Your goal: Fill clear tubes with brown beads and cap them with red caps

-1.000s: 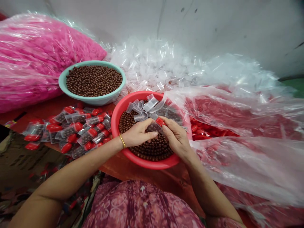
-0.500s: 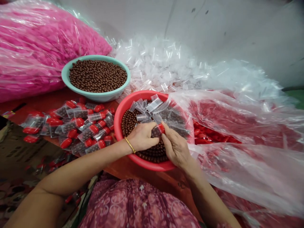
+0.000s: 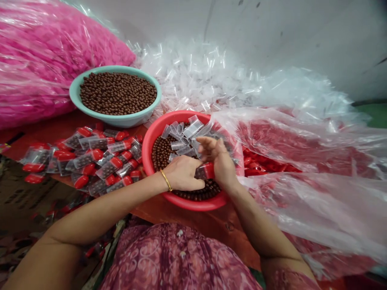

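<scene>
Over the red basin (image 3: 148,137) my left hand (image 3: 183,173) grips a small clear container (image 3: 205,171) filled with brown balls and topped by a red cap. Beside it, my right hand (image 3: 222,163) has its fingers spread, with the palm against the capped end. Brown balls (image 3: 163,151) lie in the basin under both hands. Several empty clear tubes (image 3: 192,127) rest on the balls behind my hands. To the left is a pile of filled containers with red caps (image 3: 110,167).
A pale green basin of brown balls (image 3: 117,92) stands at the back left, beside a big bag of pink pieces (image 3: 60,60). Many clear tubes (image 3: 196,72) are heaped along the wall. At right, plastic film (image 3: 317,201) partly covers red caps (image 3: 266,163).
My right hand has opened from its pinch on the red cap, fingers now spread and palm against the cap. My left hand still grips the container. The view has shifted slightly.
</scene>
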`<action>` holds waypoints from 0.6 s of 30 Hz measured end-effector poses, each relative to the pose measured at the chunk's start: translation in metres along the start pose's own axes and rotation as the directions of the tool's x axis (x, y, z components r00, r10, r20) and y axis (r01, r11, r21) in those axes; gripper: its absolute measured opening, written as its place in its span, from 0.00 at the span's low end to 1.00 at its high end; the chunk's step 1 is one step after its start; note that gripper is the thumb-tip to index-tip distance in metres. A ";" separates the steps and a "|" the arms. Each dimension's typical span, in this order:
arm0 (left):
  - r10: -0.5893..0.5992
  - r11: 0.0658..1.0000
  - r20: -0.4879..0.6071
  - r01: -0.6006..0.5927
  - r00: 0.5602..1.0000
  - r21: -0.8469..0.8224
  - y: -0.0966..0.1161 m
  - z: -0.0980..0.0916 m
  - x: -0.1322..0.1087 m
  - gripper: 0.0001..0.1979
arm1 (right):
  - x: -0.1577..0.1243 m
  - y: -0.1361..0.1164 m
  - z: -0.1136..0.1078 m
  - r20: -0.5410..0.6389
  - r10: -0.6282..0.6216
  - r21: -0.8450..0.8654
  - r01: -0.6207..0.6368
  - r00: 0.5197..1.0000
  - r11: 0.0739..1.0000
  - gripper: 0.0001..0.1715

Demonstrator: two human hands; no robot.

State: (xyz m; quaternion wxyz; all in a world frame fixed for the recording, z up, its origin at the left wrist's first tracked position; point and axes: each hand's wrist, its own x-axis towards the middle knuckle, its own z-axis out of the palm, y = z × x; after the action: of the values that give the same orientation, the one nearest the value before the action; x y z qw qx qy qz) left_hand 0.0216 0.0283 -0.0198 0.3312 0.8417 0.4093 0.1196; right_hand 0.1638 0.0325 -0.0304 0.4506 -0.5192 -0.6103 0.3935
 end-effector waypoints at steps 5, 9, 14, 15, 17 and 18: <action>0.092 0.986 0.069 -0.101 0.993 0.132 -0.006 0.006 -0.003 0.14 | -0.009 0.011 0.015 0.302 0.047 -0.031 -0.040 0.952 0.999 0.44; 0.163 0.966 0.066 -0.173 0.984 0.190 -0.007 0.012 -0.002 0.14 | -0.012 0.012 0.011 0.308 0.052 0.030 -0.065 0.950 0.997 0.43; 0.107 0.989 -0.182 -0.086 0.977 0.116 -0.001 0.005 -0.011 0.12 | -0.008 -0.006 0.007 0.022 -0.038 0.385 0.027 0.999 0.922 0.39; 0.074 0.995 -0.279 -0.052 0.958 0.087 -0.003 0.001 -0.018 0.11 | -0.009 -0.006 0.005 -0.063 -0.050 0.410 0.072 0.997 0.909 0.37; -0.012 0.998 -0.489 0.040 0.872 0.049 -0.014 -0.009 -0.041 0.08 | -0.011 -0.002 0.002 -0.166 -0.038 0.375 0.099 0.985 0.922 0.36; -0.065 0.992 -0.580 0.113 0.812 0.047 -0.023 -0.015 -0.058 0.07 | -0.013 0.001 0.000 -0.177 -0.021 0.335 0.080 0.984 0.939 0.37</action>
State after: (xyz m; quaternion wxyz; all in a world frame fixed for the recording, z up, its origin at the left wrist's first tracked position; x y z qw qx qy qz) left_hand -0.0362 0.0011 -0.0200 0.1632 0.7581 0.5339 0.3371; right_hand 0.1645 0.0200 -0.0337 0.5944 -0.4491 -0.5052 0.4356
